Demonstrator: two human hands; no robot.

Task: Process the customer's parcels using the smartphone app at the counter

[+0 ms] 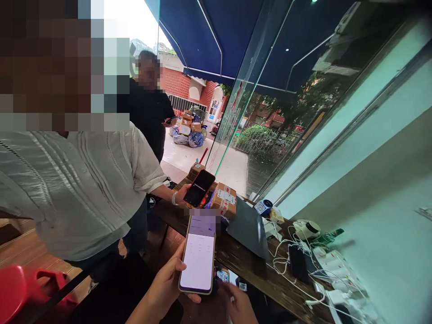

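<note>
My left hand (pixel 165 283) is wrapped round a smartphone (pixel 199 256) with a lit white screen, held upright above the near end of a wooden table (pixel 243 261). Low in the view, my right hand (pixel 239 306) sits just under the phone beside small printed labels (pixel 223 275); its fingers are curled and I cannot make out anything in them. Opposite me, a person in a white shirt (pixel 77 189) holds out a second phone (pixel 199 188) with a dark screen, just above mine.
A taped cardboard parcel (pixel 224 200) and a dark laptop lid (pixel 249 229) lie on the table, with white cables, chargers and a black phone (pixel 299 263) further right. A glass wall (pixel 303 112) runs along the right. Another person in black (pixel 151 117) stands behind. A red stool (pixel 20 288) is at lower left.
</note>
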